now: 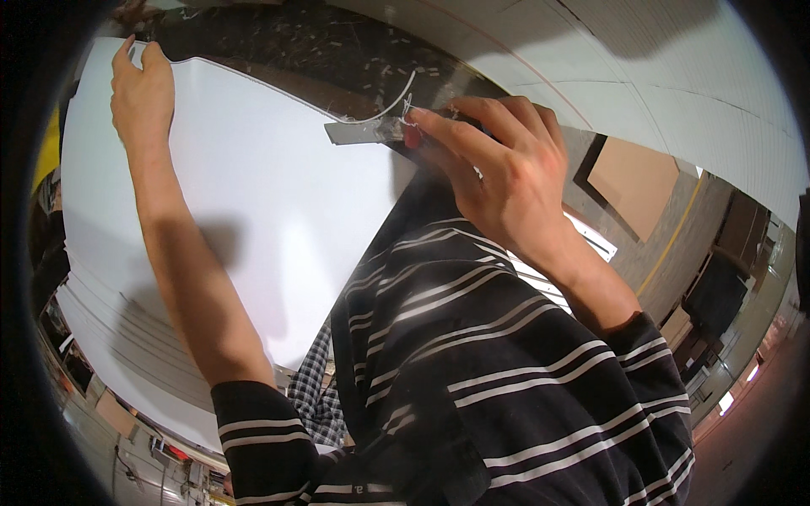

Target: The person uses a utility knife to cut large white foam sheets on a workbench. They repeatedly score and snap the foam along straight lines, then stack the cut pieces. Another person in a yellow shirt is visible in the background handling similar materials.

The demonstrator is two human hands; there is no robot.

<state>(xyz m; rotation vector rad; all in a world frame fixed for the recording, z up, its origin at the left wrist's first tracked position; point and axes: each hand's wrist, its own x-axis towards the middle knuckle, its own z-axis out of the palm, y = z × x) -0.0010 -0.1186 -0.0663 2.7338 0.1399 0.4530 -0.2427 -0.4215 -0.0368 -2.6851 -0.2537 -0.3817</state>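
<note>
The left hand (142,93) grips the far corner of a big white sheet (253,194) so it stays flat and does not slide. The right hand (498,169) squeezes a small knife (371,131) at the sheet's top edge, where a thin white strip (392,105) curls off.

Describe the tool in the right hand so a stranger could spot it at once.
Start at the big white sheet and follow its top edge rightward to where the right hand pinches a utility knife. Its flat grey blade juts left onto the sheet, and a thin white shaving curls above it.
</note>
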